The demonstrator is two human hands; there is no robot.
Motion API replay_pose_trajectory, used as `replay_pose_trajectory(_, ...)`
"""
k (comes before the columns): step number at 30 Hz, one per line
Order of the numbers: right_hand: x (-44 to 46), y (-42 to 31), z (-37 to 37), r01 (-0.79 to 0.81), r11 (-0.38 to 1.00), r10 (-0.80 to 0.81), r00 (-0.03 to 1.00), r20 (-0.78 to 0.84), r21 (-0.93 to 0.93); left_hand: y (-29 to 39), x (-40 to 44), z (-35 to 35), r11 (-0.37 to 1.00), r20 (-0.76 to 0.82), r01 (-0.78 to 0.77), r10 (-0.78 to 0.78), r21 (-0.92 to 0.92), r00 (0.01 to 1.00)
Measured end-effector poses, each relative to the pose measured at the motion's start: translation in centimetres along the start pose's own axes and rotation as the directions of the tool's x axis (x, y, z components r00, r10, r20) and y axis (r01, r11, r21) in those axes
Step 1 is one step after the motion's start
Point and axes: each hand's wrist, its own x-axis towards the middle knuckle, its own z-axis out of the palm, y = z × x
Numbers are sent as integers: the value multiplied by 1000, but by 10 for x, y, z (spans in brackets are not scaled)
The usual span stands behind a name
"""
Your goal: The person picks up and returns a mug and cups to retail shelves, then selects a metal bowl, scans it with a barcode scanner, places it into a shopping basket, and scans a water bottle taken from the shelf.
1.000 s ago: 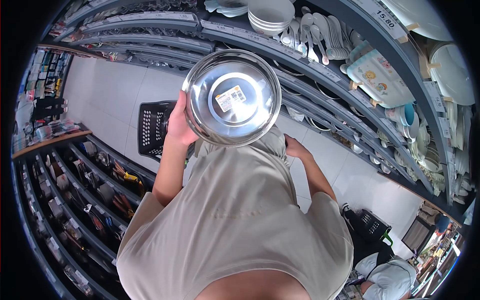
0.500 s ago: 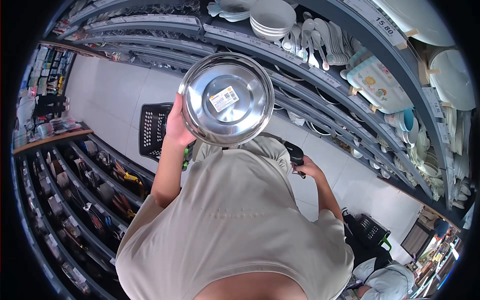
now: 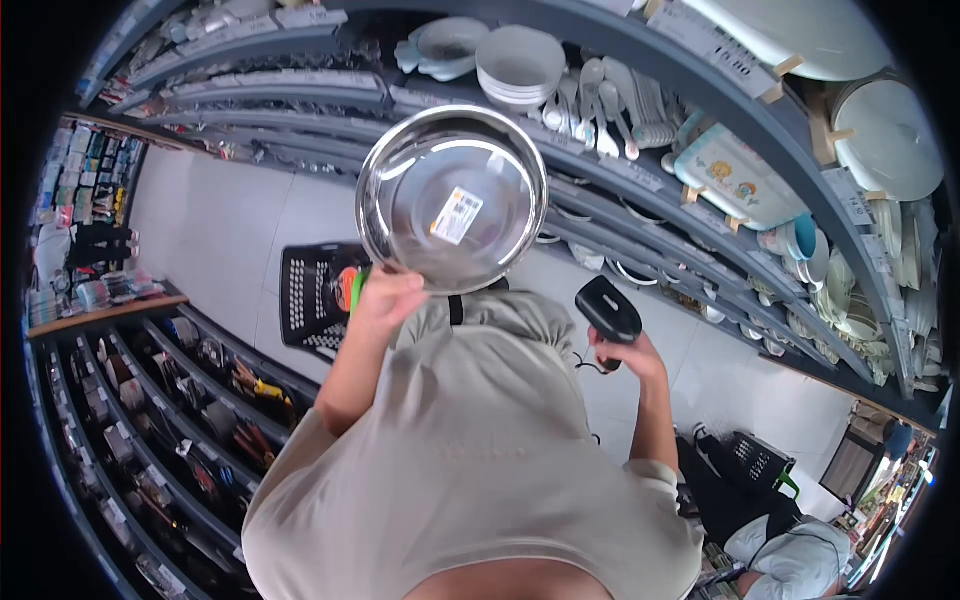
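Note:
A shiny stainless steel basin (image 3: 395, 185) hangs in front of me, its inside facing up toward me. A white and orange barcode sticker (image 3: 458, 216) is stuck on its bottom. My left hand (image 3: 392, 298) is closed on the basin's near rim, slightly left of its middle. On the other side, my right hand (image 3: 630, 355) is wrapped around the handle of a black handheld barcode scanner (image 3: 608, 308). The scanner is apart from the basin, to the right of my trousers. A cord shows beside its handle.
A black shopping basket (image 3: 305, 290) with green and orange parts is on the floor to the left. Shelves with white bowls (image 3: 520, 65), spoons (image 3: 605, 105) and a patterned tray (image 3: 740, 175) run along the far right. Another person (image 3: 790, 555) is at lower right, near another basket (image 3: 765, 465).
My left hand has shifted from the basin's left side to its near rim, and the sticker has turned. My right hand has brought the scanner up and outward, into fuller view.

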Motion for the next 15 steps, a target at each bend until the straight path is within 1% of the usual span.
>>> replay_pose_trajectory(2, -5, -34, 32, 33, 999, -33, 999, 14, -15, -11, 1, 3, 1000, -38, 5, -6, -27, 999)
replay_pose_trajectory(3, -5, -44, 50, 134, 991, -134, 991, 27, -6, -14, 4, 6, 999, -59, 8, -10, -39, 998)
replay_pose_trajectory(4, -3, -55, 70, 230, 973, -230, 972, 44, 6, -15, 6, 12, 999, -47, -17, 15, -46, 999)
replay_pose_trajectory(5, -3, -74, 94, 259, 966, -259, 966, 23, 5, -17, 7, 19, 998, -40, -41, 39, -51, 998)
replay_pose_trajectory(6, -2, -95, 115, 267, 961, -269, 963, 24, 74, -17, 8, 24, 996, -38, -63, 61, -58, 997)
replay_pose_trajectory(8, 6, -115, 143, 202, 953, -228, 969, 95, 227, -13, 9, 30, 996, -38, -92, 91, -13, 995)
replay_pose_trajectory(10, 16, -129, 169, 254, 936, -285, 953, 103, 242, -9, 10, 32, 991, -35, -128, 129, 37, 991)
replay_pose_trajectory(11, 19, -134, 178, 274, 928, -308, 945, 110, 251, -5, 10, 30, 991, -17, -119, 121, 67, 993)
replay_pose_trajectory(14, 32, -146, 191, 249, 920, -313, 932, 185, 301, 3, 12, 45, 977, -26, -198, 201, 73, 979)
replay_pose_trajectory(15, 33, -152, 197, 264, 916, -324, 931, 168, 301, 6, 13, 44, 978, 8, -188, 188, 89, 982)
